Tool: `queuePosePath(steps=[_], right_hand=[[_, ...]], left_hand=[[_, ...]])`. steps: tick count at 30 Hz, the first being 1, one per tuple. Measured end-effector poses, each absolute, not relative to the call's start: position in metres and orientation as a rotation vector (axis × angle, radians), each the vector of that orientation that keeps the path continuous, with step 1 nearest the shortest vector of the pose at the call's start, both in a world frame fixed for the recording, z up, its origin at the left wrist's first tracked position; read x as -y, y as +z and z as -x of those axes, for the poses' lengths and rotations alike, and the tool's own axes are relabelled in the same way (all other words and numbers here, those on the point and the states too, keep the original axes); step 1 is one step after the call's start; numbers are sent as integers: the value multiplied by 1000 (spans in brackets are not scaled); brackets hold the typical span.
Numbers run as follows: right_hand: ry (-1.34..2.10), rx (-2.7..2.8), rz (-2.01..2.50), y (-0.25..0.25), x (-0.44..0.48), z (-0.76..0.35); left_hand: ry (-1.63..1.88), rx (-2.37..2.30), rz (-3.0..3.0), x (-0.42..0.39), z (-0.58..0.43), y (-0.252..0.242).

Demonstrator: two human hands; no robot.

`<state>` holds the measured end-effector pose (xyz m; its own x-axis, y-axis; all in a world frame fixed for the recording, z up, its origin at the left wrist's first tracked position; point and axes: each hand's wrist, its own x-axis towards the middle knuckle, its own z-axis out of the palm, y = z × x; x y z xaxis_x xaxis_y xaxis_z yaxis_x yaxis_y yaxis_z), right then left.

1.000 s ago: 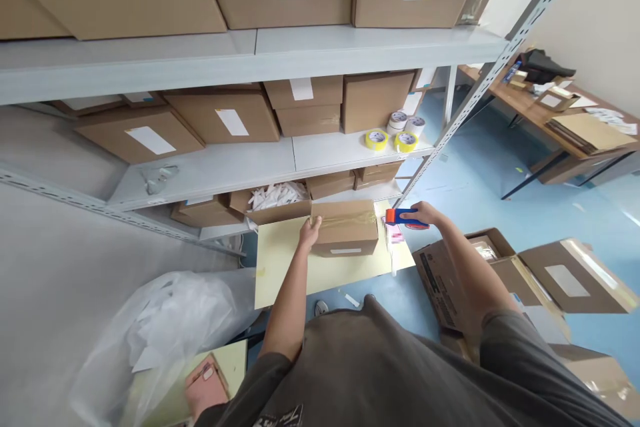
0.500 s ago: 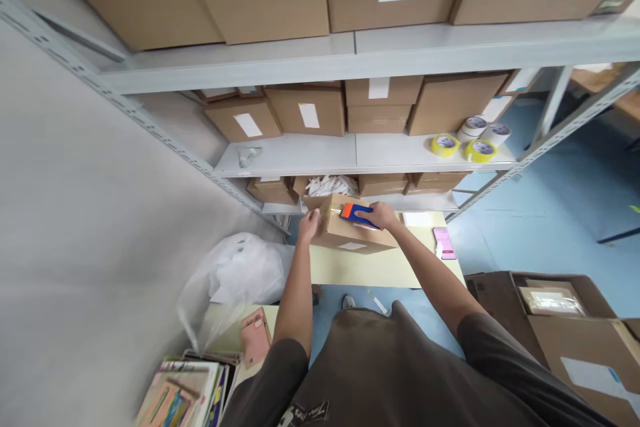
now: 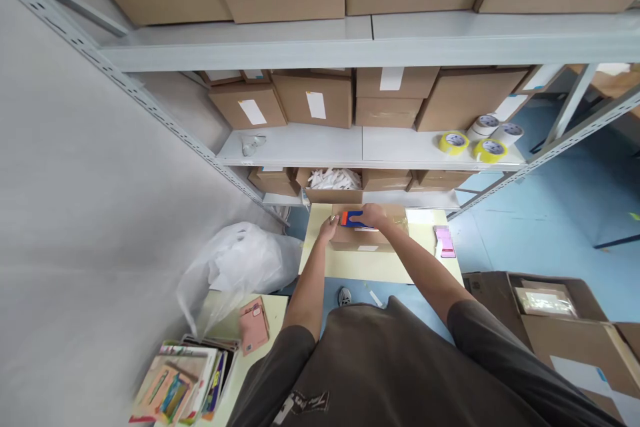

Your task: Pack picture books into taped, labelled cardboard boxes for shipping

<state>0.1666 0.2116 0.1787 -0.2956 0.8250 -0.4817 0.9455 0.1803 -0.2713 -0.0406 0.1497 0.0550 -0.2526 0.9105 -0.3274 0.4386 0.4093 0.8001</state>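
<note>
A closed cardboard box (image 3: 345, 236) lies on the pale yellow table (image 3: 365, 268), its long side toward me and a white label on its front. Shiny clear tape shows at the box's right end. My right hand (image 3: 374, 215) is wrapped round a blue tape dispenser (image 3: 356, 219) with an orange end, held over the top of the box and pointing left. At the box's left end, my left hand (image 3: 329, 229) grips the edge with bent fingers; its fingertips are partly hidden.
Shelves (image 3: 305, 147) hold cardboard boxes and several tape rolls (image 3: 454, 142). An open box of white pieces (image 3: 335, 179) sits behind the table. Left stand a white plastic bag (image 3: 250, 253) and books (image 3: 175, 383); right, a pink item (image 3: 444, 241) and a large open carton (image 3: 570, 340).
The cardboard box has turned from a slant to lie square and flat on the table. My left hand has moved right with its end, and the dispenser stays over the top.
</note>
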Motion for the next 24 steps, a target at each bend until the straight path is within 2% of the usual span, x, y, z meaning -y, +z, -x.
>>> queuePosePath(steps=[7, 12, 17, 20, 24], right_hand=[[-842, -2198, -1744, 168, -217, -265], [-722, -2197, -1913, 170, -211, -437], [-854, -2006, -2114, 181, -171, -596], [-915, -1929, -2206, 183, -155, -630], [-886, -1910, -2243, 176, -155, -623]], left_hand=[[647, -1809, -1213, -159, -29, 48], [577, -1865, -1235, -162, -62, 46], [567, -1823, -1262, -163, -101, 40], [572, -1793, -1282, -163, -117, 37], [601, -1750, -1292, -165, -111, 35]])
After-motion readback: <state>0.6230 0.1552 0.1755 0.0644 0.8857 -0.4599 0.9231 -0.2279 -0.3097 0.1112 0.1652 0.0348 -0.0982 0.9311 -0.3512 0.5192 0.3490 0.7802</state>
